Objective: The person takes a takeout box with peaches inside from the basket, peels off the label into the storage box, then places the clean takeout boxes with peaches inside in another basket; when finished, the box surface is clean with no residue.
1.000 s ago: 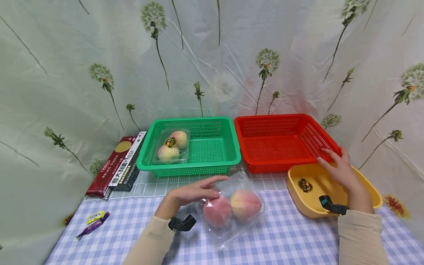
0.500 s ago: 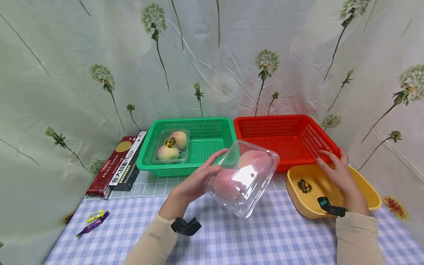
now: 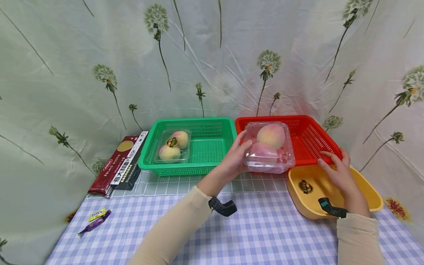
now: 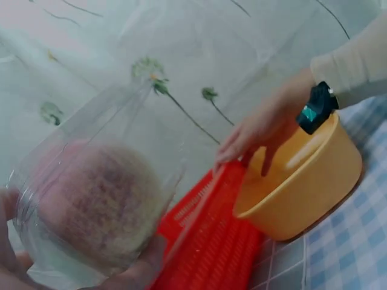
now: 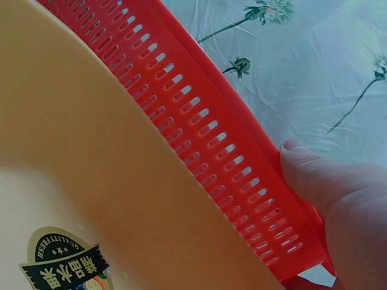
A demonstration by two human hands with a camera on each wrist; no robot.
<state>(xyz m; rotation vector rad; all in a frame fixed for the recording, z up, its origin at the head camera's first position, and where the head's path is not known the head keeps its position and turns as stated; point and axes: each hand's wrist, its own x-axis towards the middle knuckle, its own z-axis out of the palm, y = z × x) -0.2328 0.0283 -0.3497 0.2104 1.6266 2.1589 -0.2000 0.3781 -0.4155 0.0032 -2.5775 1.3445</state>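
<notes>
Fingers and thumb of the left hand (image 3: 233, 161) pinch the side of a clear plastic pack (image 3: 281, 163) containing two peaches (image 3: 271, 136), held over the left part of the red basket (image 3: 314, 138). Fingers of the right hand (image 3: 338, 172) are spread, touching that basket's near right corner, above the yellow tub (image 3: 298, 198). A similar pack (image 3: 162, 140) lies in the green basket (image 3: 188, 170).

Passage lies over the green basket (image 3: 207, 150); the held peach pack (image 3: 269, 147) partly blocks the red basket (image 3: 305, 144).

Left of the gripping left hand (image 3: 232, 159): a green rectangular plastic basket (image 3: 185, 167); right: a yellow rounded plastic tub (image 3: 324, 189).
</notes>
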